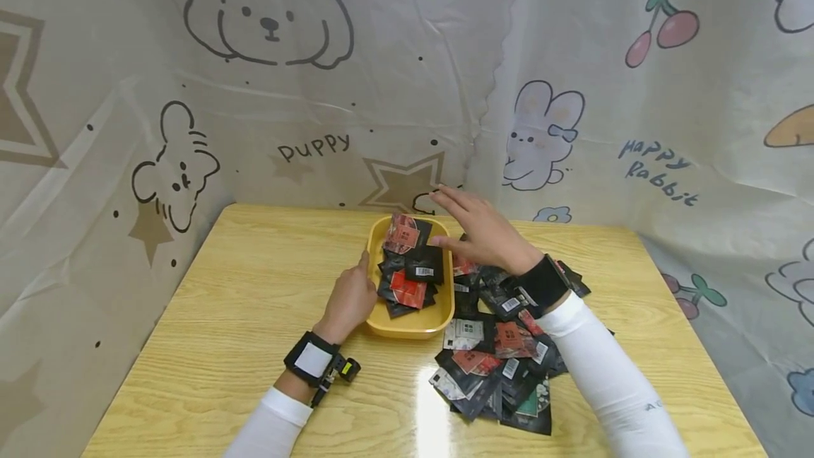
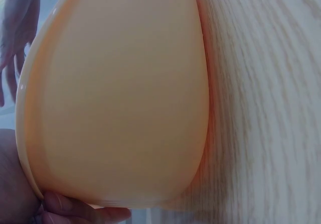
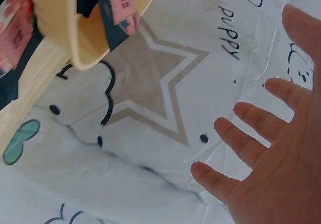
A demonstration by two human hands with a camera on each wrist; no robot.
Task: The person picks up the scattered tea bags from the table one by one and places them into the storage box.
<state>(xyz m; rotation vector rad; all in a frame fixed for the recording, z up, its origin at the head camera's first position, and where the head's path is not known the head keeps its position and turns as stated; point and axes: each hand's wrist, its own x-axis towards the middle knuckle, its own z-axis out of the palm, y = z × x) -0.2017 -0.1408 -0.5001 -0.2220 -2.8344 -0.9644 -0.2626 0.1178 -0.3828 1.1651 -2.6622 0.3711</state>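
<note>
A yellow plastic tub (image 1: 410, 331) stands near the back of the table, with several flat black sachets (image 1: 424, 271) in it, some with red labels. At the tub's left rim is my left hand (image 1: 352, 297). In the left wrist view its fingers (image 2: 85, 211) bend against the tub's outer wall, and another part of the hand laps over the rim. My right hand (image 1: 486, 232) hovers at the tub's far right side, fingers spread and nothing held. The right wrist view shows its straight fingers (image 3: 246, 138) apart from the tub.
A loose heap of sachets (image 1: 509, 359), black with red, white or green labels, spreads over the table right of the tub, partly under my right forearm. The wooden table (image 1: 267, 288) meets a printed cloth (image 1: 381, 90) at its back edge.
</note>
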